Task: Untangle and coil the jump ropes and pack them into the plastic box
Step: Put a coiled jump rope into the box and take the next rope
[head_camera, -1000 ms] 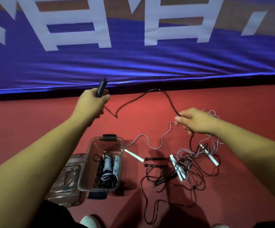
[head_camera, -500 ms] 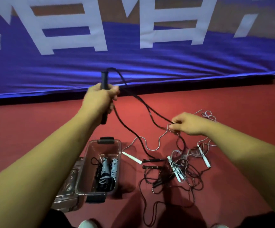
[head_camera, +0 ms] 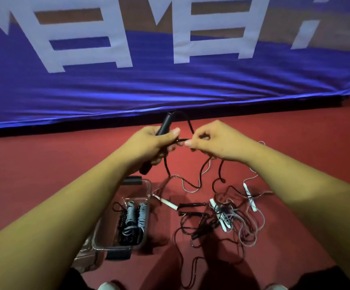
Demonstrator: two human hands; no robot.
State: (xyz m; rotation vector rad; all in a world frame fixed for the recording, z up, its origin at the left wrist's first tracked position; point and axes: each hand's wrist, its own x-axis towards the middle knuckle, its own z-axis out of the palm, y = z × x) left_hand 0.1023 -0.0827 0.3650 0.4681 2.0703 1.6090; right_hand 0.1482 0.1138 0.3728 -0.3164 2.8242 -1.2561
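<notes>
Lid: clear lid on the floor, against the box's left side.
Box: plastic box open on the red floor, below the left forearm.
Packed so far: coiled ropes, black and grey, lie inside the box.
Left hand: left hand is wrapped round a black handle, which sticks out above and below the fist.
Rope in work: black cord leaves the handle top, arcs over and runs between the 2 hands, then hangs toward the floor.
Right hand: right hand pinches that cord between thumb and forefinger, just beside the left thumb; other fingers curled in.
Remaining pile: tangle of black and grey cords with white handles, right of the box and apart from it.
Change: 1 s ago the hands were well apart with the cord stretched between them; the right then dipped toward the pile and has now come up to meet the left.
Reading: looks like a loop being fed onto the handle, so coiling has begun. The cord's lower end still runs into the pile and may snag.
</notes>
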